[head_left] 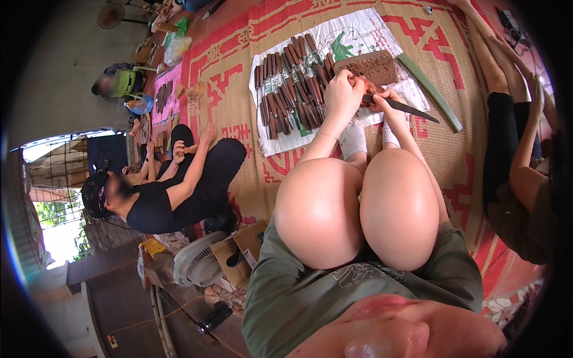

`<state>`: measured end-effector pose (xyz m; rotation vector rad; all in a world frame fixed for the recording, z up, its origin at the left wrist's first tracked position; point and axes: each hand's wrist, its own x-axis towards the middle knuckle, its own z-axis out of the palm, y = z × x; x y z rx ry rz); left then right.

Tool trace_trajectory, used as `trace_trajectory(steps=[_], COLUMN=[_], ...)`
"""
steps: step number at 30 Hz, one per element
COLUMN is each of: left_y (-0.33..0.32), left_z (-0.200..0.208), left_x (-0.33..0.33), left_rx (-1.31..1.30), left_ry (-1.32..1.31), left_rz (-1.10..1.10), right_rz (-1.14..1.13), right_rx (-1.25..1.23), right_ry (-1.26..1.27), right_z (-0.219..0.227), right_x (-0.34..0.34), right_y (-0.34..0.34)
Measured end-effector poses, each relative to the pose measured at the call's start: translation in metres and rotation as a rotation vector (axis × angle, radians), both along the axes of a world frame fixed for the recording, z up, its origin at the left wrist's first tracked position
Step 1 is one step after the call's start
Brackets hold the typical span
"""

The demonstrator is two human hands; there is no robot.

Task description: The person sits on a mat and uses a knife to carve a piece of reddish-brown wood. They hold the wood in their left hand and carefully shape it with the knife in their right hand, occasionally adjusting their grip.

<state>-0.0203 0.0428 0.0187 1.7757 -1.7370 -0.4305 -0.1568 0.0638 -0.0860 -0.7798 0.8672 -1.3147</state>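
Note:
My left hand is closed around a small reddish-brown carved wood piece, held above my feet. Close beside it, my right hand grips a long dark tool tapering to a point; its inner end meets the carved piece, and the exact contact is hidden by my fingers. Just beyond my hands sits a brown block with a carved relief. To the left, several wood-handled carving chisels lie in rows on a white sack.
A green strip lies right of the sack on a red-patterned straw mat. A person in black sits at left, holding a wooden piece; another person's legs are at right. A fan and cardboard box stand lower left.

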Motion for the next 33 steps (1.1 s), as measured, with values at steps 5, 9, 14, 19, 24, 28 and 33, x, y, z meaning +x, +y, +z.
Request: trace_trajectory(steps=[5, 9, 14, 19, 24, 28, 33], left_y=[-0.001, 0.003, 0.002, 0.001, 0.001, 0.003, 0.004], left_z=[0.003, 0.003, 0.001, 0.003, 0.003, 0.003, 0.005], left_x=[0.007, 0.008, 0.004, 0.003, 0.005, 0.006, 0.009], left_rx=[0.001, 0.057, -0.018, -0.02, 0.02, 0.019, 0.036], left_ry=[0.006, 0.016, -0.007, 0.001, -0.007, 0.004, -0.008], left_rz=[0.006, 0.045, 0.034, 0.034, 0.046, 0.032, 0.028], right_rz=[0.041, -0.005, -0.011, -0.002, 0.041, 0.041, 0.083], right_rx=[0.029, -0.004, 0.008, 0.022, 0.007, 0.032, 0.056], right_ry=[-0.02, -0.029, 0.065, 0.059, 0.091, 0.011, 0.013], right_z=[-0.001, 0.003, 0.009, 0.006, 0.011, 0.007, -0.006], right_x=[0.001, 0.001, 0.001, 0.0, -0.003, -0.003, -0.011], right_y=[0.0, 0.009, 0.005, 0.004, 0.003, 0.003, -0.001])
